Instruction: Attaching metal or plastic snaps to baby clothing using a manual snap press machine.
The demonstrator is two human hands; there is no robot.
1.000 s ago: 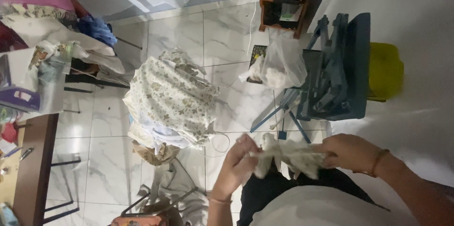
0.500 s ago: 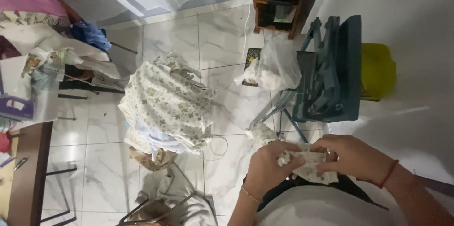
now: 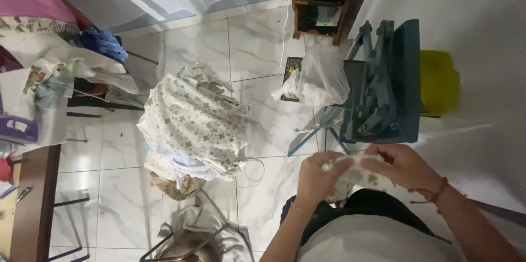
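Both of my hands hold a small cream cloth with a pale leaf print (image 3: 355, 170), bunched close to my body. My left hand (image 3: 316, 177) grips its left end with curled fingers. My right hand (image 3: 404, 164), with a red string at the wrist, closes over its right end. Most of the cloth is hidden between my fingers. On the floor to the left lies a heap of printed cloth (image 3: 192, 122) in the same pattern, well apart from my hands.
A blue folding rack (image 3: 383, 84) stands just beyond my hands, with a yellow bin (image 3: 438, 81) behind it. A clear plastic bag (image 3: 320, 81) lies on the marble floor. A wooden table edge (image 3: 33, 196) and cluttered clothes (image 3: 66, 59) are at left.
The cloth was stretched wide between my hands; now it is gathered into a small bundle. My left hand has moved right, closer to my right hand.
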